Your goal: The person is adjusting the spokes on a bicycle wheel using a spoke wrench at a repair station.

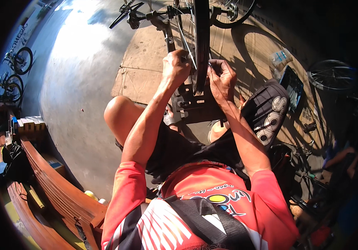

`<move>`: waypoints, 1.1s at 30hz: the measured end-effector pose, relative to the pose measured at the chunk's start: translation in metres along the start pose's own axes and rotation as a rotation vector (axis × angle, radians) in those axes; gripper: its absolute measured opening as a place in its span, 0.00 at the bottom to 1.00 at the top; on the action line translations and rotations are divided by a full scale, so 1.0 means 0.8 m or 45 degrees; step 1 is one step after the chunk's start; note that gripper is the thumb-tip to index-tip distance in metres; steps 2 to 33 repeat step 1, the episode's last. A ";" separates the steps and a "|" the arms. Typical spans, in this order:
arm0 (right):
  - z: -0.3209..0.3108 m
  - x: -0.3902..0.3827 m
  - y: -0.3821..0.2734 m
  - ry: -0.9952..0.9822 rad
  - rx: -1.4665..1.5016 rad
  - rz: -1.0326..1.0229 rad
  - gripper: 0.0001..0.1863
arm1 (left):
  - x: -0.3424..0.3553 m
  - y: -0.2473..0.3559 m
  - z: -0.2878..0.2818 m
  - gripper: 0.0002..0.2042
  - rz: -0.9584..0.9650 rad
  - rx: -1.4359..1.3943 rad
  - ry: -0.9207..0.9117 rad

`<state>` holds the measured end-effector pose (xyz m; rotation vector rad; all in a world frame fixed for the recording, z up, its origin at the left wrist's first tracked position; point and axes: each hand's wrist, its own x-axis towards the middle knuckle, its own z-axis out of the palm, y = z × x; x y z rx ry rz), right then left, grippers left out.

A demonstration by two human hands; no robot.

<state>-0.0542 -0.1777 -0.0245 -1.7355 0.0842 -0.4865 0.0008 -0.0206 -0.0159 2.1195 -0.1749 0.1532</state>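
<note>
In front of me a bicycle wheel with a dark tyre stands upright, seen nearly edge-on, in a dark metal wheel stand. Left of the wheel, my left hand is closed beside the spokes, its fingertips curled out of sight. On the other side, my right hand has its thumb and fingers pinched together close against the rim. A small shiny bit shows at those fingertips, too small to name. Both forearms reach forward between my bent knees, and the stand's slotted base sits low between my legs.
Flattened cardboard lies under the stand. To the right are a dark tray of thin parts, a clear plastic bag and a loose spoked wheel. A wooden bench stands at left; bicycles are parked farther off.
</note>
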 end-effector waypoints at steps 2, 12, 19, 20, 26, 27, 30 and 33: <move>0.005 0.004 -0.004 -0.027 -0.002 -0.017 0.05 | -0.004 -0.007 0.002 0.19 0.104 0.046 0.134; 0.005 0.004 -0.004 -0.027 -0.002 -0.017 0.05 | -0.004 -0.007 0.002 0.19 0.104 0.046 0.134; 0.005 0.004 -0.004 -0.027 -0.002 -0.017 0.05 | -0.004 -0.007 0.002 0.19 0.104 0.046 0.134; 0.005 0.004 -0.004 -0.027 -0.002 -0.017 0.05 | -0.004 -0.007 0.002 0.19 0.104 0.046 0.134; 0.005 0.004 -0.004 -0.027 -0.002 -0.017 0.05 | -0.004 -0.007 0.002 0.19 0.104 0.046 0.134; 0.005 0.004 -0.004 -0.027 -0.002 -0.017 0.05 | -0.004 -0.007 0.002 0.19 0.104 0.046 0.134; 0.005 0.004 -0.004 -0.027 -0.002 -0.017 0.05 | -0.004 -0.007 0.002 0.19 0.104 0.046 0.134; 0.005 0.004 -0.004 -0.027 -0.002 -0.017 0.05 | -0.004 -0.007 0.002 0.19 0.104 0.046 0.134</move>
